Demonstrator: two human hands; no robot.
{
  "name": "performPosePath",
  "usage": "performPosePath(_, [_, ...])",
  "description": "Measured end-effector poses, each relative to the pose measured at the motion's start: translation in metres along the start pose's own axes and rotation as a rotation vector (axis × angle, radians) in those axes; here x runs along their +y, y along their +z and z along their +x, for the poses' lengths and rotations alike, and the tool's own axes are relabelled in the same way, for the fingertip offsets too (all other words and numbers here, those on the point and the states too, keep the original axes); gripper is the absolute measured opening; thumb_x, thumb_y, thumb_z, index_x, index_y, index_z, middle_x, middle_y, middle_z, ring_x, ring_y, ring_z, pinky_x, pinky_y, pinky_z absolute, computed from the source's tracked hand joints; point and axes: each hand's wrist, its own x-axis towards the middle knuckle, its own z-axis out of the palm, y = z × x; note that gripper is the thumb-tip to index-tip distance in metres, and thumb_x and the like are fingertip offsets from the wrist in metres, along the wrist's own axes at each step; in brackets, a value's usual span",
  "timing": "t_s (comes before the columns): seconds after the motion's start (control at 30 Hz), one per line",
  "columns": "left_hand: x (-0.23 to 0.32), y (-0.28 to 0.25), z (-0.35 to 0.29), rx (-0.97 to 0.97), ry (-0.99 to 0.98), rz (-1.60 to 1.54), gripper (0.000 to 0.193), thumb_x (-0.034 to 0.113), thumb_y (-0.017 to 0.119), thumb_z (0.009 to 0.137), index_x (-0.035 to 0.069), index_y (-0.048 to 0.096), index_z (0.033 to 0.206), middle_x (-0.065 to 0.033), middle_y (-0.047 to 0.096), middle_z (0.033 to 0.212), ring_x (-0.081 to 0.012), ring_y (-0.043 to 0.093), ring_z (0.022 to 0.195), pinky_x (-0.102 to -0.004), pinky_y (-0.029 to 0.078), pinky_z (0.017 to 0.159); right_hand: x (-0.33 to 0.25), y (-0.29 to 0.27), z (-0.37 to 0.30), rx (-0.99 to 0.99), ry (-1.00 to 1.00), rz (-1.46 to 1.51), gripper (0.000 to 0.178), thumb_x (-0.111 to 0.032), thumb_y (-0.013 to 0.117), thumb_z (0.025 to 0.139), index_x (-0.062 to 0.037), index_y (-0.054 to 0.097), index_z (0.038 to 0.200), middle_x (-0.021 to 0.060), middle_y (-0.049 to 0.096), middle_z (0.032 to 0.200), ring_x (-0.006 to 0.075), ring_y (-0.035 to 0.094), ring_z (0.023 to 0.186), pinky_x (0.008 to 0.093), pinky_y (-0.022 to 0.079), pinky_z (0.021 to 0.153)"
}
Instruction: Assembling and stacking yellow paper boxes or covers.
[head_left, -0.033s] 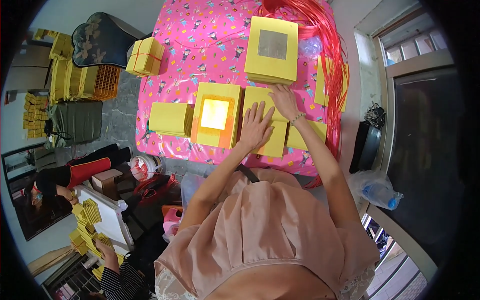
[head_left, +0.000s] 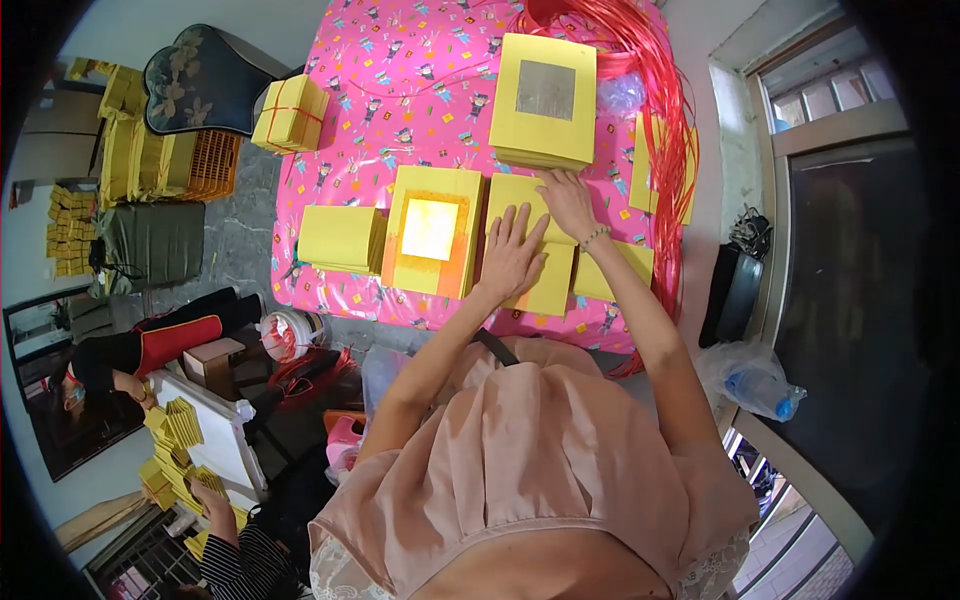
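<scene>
My left hand [head_left: 514,252] lies flat with fingers spread on a sheet of yellow paper [head_left: 548,292] on the table. A crease or overlapping edge crosses this sheet, and my hands cover part of it. At the sheet's top edge rests my right hand [head_left: 567,204], palm down with fingers stretched out. Just beyond it stands a thick stack of yellow sheets [head_left: 508,130] with a silver square on top. Left of my left hand is another yellow stack [head_left: 456,182], bearing an orange-bordered square that shines brightly. More yellow paper [head_left: 622,268] lies under my right forearm.
The table has a pink patterned cover [head_left: 395,110]. A folded yellow stack [head_left: 338,236] and a string-tied bundle [head_left: 290,112] sit at left. Red plastic strands [head_left: 672,120] hang along the right edge. At lower left, other people's hands handle yellow papers on a white table [head_left: 222,420].
</scene>
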Motion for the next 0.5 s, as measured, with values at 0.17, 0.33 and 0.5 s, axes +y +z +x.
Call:
performPosePath(0.17, [-0.0013,0.0029,0.0017,-0.001,-0.013,-0.001,0.064,0.035,0.052,0.091,0.019,0.03,0.149,-0.0214,0.026,0.151,-0.0435,0.023,0.139,-0.0566,0.02,0.111,-0.0001,0.0035,0.0022,-0.064,0.011,0.025,0.026,-0.022,0.061,0.086,-0.0079,0.062,0.108,0.0103,0.063,0.103,0.0285,0.058,0.104,0.0442,0.042,0.091])
performPosePath(0.33, [-0.0022,0.0037,0.0039,0.005,-0.011,-0.01,0.064,0.034,0.052,0.091,0.019,0.031,0.149,-0.0213,0.027,0.15,-0.0431,0.024,0.138,-0.0564,0.02,0.111,0.0007,0.0037,0.0027,-0.081,0.032,0.05,0.026,-0.021,0.06,0.087,-0.0083,0.061,0.109,0.0111,0.063,0.104,0.0293,0.057,0.106,0.0465,0.04,0.093])
performPosePath(0.5, [-0.0041,0.0049,0.0045,0.01,0.001,-0.037,0.063,0.034,0.052,0.09,0.019,0.032,0.149,-0.0216,0.027,0.151,-0.0437,0.024,0.138,-0.0566,0.019,0.111,0.0012,0.0035,0.0021,-0.103,0.062,0.079,0.026,-0.021,0.059,0.088,-0.0081,0.06,0.11,0.0121,0.062,0.107,0.0303,0.056,0.107,0.0477,0.039,0.095])
